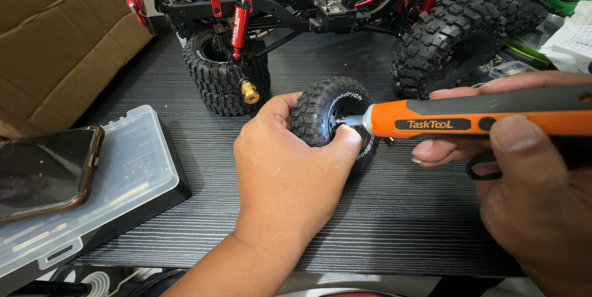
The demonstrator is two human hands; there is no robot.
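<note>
Orange screwdriver (468, 121) gripped in right hand (524, 167); left hand (290, 167) clasps loose tyre (330, 118).

dark wood-grain table (382, 223) (evenly lit), cluttered

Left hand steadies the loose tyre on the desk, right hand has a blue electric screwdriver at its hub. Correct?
Not quite: the electric screwdriver is orange and grey, not blue, as the head view shows. The left hand does steady the loose tyre, and the right hand holds the tool at its hub.
</note>
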